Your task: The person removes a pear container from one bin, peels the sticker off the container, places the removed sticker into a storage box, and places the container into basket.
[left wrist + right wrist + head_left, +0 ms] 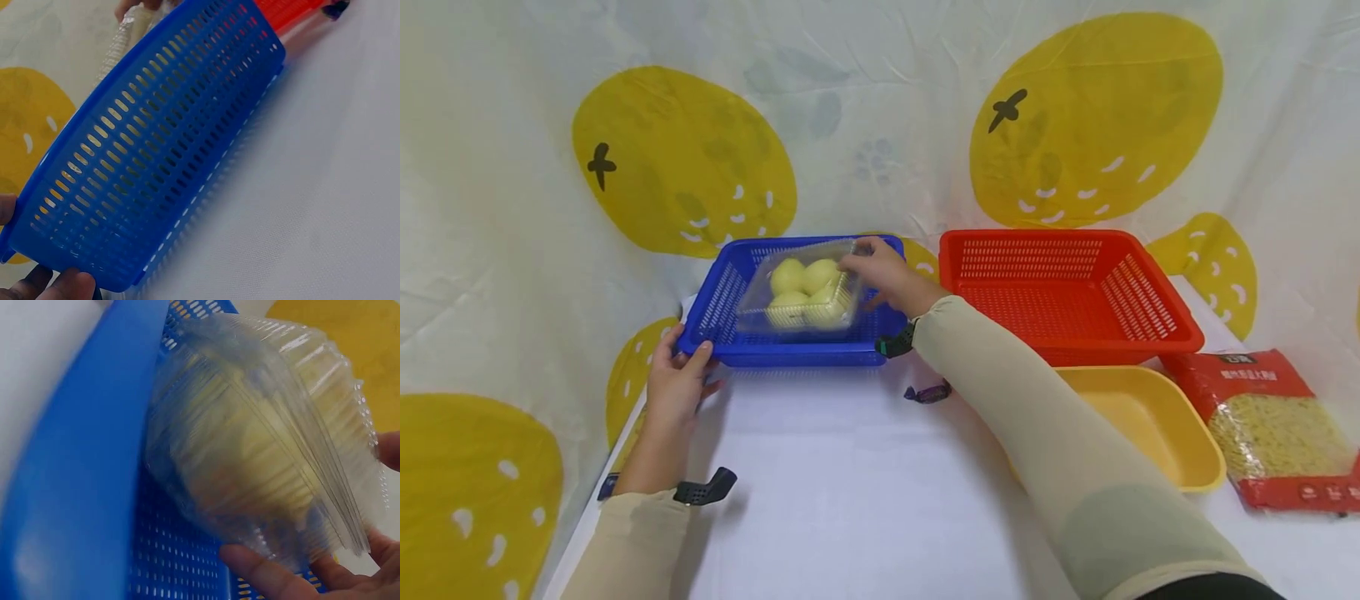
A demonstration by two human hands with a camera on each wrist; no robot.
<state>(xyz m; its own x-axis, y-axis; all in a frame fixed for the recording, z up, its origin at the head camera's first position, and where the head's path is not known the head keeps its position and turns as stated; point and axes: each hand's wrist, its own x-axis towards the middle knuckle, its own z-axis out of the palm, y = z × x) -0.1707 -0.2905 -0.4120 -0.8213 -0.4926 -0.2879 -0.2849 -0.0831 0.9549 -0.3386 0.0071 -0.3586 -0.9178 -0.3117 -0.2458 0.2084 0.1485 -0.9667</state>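
Note:
A clear plastic clamshell box (757, 308) of several round, pale yellow fruits (806, 292) sits tilted at the blue basket (805, 357), over its inside. My right hand (887, 275) grips the box by its right end; the right wrist view shows fingers and thumb around the ribbed clear box (262, 444). At the basket's front left corner, my left hand (679, 375) holds the rim, thumb on one side and fingers on the other. The left wrist view shows the slotted wall of the blue basket (144, 144) close up, with fingertips (75, 284) at its corner.
Right of the blue basket stands a red basket (1030, 308), with a yellow tray (1150, 417) before it, partly behind my right arm. A red bag of pasta (1277, 433) lies at the far right. A small purple-wrapped candy (928, 392) lies on the white table.

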